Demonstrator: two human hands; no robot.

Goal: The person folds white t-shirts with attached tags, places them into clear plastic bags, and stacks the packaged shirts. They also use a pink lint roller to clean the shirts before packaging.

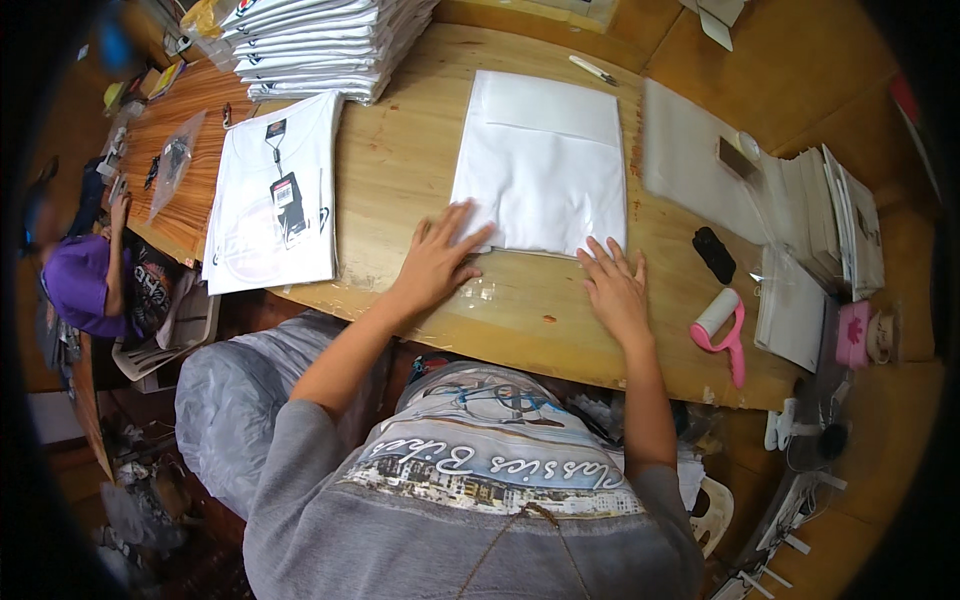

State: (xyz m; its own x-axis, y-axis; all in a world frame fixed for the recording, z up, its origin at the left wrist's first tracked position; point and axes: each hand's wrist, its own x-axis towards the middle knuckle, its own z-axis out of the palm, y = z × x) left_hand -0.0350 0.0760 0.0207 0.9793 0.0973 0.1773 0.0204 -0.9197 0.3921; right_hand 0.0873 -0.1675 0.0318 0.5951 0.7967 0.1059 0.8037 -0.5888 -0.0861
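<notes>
A white garment (545,175), folded into a flat rectangle, lies on the wooden table (400,170) straight in front of me; a lighter panel crosses its far end. My left hand (438,258) rests at its near left corner with the fingers spread. At the near right corner, my right hand (613,285) lies flat, fingertips touching the edge. Neither hand grips anything. To the left is a folded white T-shirt (270,200) with a black hang tag (288,205) on its front.
A tall stack of folded white shirts (315,45) stands at the far left. On the right lie a pink-handled lint roller (718,325), a black object (713,254), clear plastic bags (690,150) and a cutter (592,69). Another person in a purple cap (78,285) sits at the left.
</notes>
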